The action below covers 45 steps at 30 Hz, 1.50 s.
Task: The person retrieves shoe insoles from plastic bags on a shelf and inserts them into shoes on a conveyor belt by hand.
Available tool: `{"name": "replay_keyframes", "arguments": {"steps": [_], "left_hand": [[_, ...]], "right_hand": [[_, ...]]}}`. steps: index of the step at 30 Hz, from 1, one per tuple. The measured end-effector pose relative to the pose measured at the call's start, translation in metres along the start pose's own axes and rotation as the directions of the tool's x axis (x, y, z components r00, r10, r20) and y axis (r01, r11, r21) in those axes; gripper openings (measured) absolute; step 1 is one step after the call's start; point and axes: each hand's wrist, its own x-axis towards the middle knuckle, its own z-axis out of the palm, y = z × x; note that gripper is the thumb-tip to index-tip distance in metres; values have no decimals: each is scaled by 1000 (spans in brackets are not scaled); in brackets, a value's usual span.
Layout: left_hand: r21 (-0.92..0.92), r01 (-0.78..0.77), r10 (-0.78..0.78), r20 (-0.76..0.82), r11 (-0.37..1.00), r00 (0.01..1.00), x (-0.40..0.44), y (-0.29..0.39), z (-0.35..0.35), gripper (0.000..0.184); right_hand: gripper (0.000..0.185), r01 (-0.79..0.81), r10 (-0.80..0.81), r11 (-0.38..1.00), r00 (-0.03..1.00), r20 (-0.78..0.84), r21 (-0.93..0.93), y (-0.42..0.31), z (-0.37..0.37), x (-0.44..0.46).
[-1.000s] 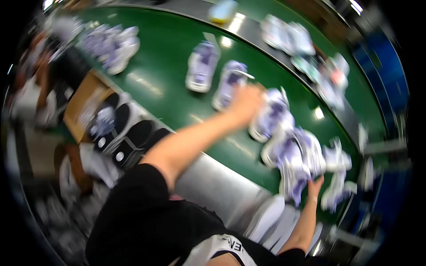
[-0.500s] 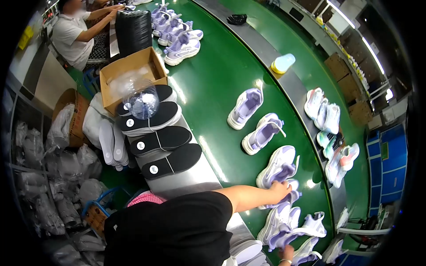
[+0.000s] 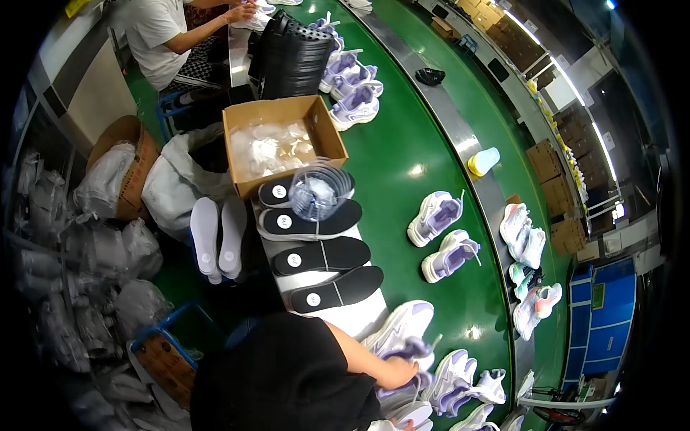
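Observation:
My left hand (image 3: 399,371) reaches out from a black sleeve and is closed on a white and lavender sneaker (image 3: 411,350) at the near edge of the green belt. A second sneaker (image 3: 402,323) of the same kind lies just beyond it, tilted. At the bottom edge of the view, a small part of my right hand (image 3: 410,426) shows beside a stack of pale insoles (image 3: 413,412); its fingers are mostly cut off. More white and lavender sneakers (image 3: 450,373) stand to the right of my left hand.
Black insoles (image 3: 338,287) in banded bundles line the metal ledge, with a clear plastic container (image 3: 320,190) on them. Behind is an open carton (image 3: 237,169). A pair of sneakers (image 3: 451,255) stands on the green belt (image 3: 402,165). A co-worker (image 3: 162,43) sits at the far left.
My left hand has drawn a pair of sneakers off the belt toward my body. My right hand has moved down near the insoles, mostly out of sight. The view has shifted.

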Motion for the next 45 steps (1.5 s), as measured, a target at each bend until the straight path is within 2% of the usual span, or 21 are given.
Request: {"name": "replay_keyframes", "arguments": {"steps": [1,3,5,7,9,10,11,13,17,19,21,25,29,32,34,35,37,38,41,43,45], "left_hand": [[-24,21,-18,120,999,993,-14,5,-10,40],[27,-47,48,-23,999,999,-29,2,4,32],[-52,-410,409,-27,911,912,-47,-1,-25,23],[-50,-470,468,-60,881,882,-51,-14,-24,16],[-20,-456,410,-404,890,818,-59,-32,-30,27],[-115,-311,245,-390,944,888,-64,-40,-36,38],[-108,-316,253,-388,943,886,-64,-47,-32,38],[-151,-66,-24,-526,986,850,-63,-62,-22,52],[-241,-201,106,-357,950,928,-36,-60,-20,63],[-248,-254,132,-422,935,897,-19,-58,-12,53],[-329,-166,85,-247,930,965,-7,-58,-18,41],[-186,-235,179,-273,954,945,-3,-58,-28,31],[-262,-182,93,-320,948,943,5,-55,-15,26],[-271,-153,69,-296,950,953,1,-51,-18,23],[-294,-130,43,-285,947,958,-2,-49,-14,22],[-301,-102,22,-257,948,966,-3,-48,-17,22],[-330,-118,31,-258,937,966,0,-54,-10,14],[-247,-154,97,-229,957,969,5,-62,4,13],[51,-267,271,-92,962,958,-1,-67,3,12],[93,-343,354,-159,935,922,-9,-63,-11,10],[-288,-72,24,-168,955,986,-10,-51,-15,17]], "right_hand": [[28,27,-27,1000,1000,8,13,-11,2,-1],[28,66,-66,997,997,27,27,-27,4,-2],[28,89,-91,995,995,37,36,-39,7,-5],[28,115,-118,992,991,69,46,-59,15,-2],[28,129,-132,990,988,82,50,-69,20,-4],[28,136,-141,989,986,91,52,-74,24,-4],[29,145,-150,988,984,98,52,-79,28,-3],[29,153,-157,987,982,108,48,-89,32,-2],[29,142,-146,989,982,119,45,-101,29,4],[29,139,-143,989,983,118,42,-105,23,6],[29,136,-140,990,984,113,44,-106,17,7],[30,130,-134,990,988,74,57,-103,-10,3],[30,127,-129,991,991,45,48,-81,-54,-19],[34,192,-153,967,963,224,-167,-94,-55,-19],[44,415,-188,811,853,487,-413,-110,-31,-7],[14,526,-485,768,850,205,-365,-81,8,3],[16,414,-406,786,906,123,-459,-80,23,23],[15,330,-292,838,944,153,-436,-81,25,28],[11,408,-336,805,912,234,-431,-109,0,11],[8,383,-314,816,923,223,-432,-106,7,3],[8,335,-277,886,937,213,-321,-105,23,13]]}}
